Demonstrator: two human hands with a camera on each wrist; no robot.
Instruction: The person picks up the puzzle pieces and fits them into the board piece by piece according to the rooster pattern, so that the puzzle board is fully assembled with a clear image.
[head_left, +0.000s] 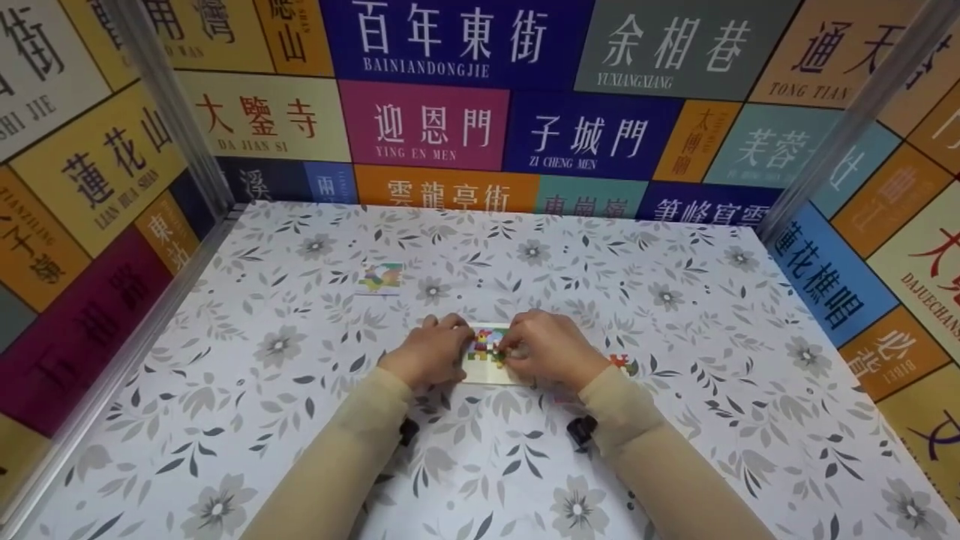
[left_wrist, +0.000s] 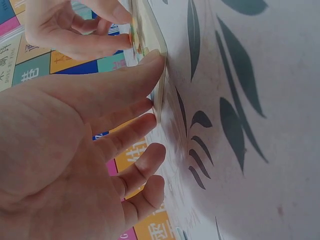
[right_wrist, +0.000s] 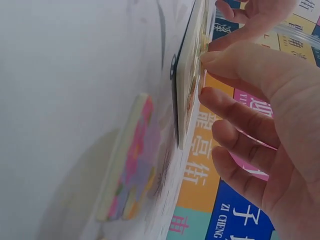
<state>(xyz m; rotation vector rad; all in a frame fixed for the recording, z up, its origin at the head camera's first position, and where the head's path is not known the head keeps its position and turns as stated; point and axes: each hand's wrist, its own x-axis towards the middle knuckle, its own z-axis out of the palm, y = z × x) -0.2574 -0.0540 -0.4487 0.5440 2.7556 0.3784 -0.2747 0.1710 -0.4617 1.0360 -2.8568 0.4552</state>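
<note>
The floral-covered table [head_left: 300, 450] bears everything here, and in its middle, between my hands, lies the puzzle board [head_left: 484, 376]. I judge it light and stiff, smooth enough to slide, so the edges are the place to hold it. My left hand [head_left: 431, 350] grips its left end, thumb on the near edge, the other fingers spread loosely beyond. My right hand [head_left: 553, 349] pinches what looks like a small piece between thumb and forefinger over the board; the piece is mostly hidden. Pieces like this should be light, rigid and thin, easily knocked askew; I would take them by opposite edges, leaving the joining tabs unbent.

Counting down by size: one table, two hands, one board, one picture card [head_left: 381, 278] beyond the board to the left. Then come the loose pieces: a red one [head_left: 618, 361] shows beside my right sleeve, and a pink-and-purple one [right_wrist: 131, 162] shows near the board in the right wrist view; whether those are one or two, I can't tell. Nor can I count the pieces on the board.
</note>
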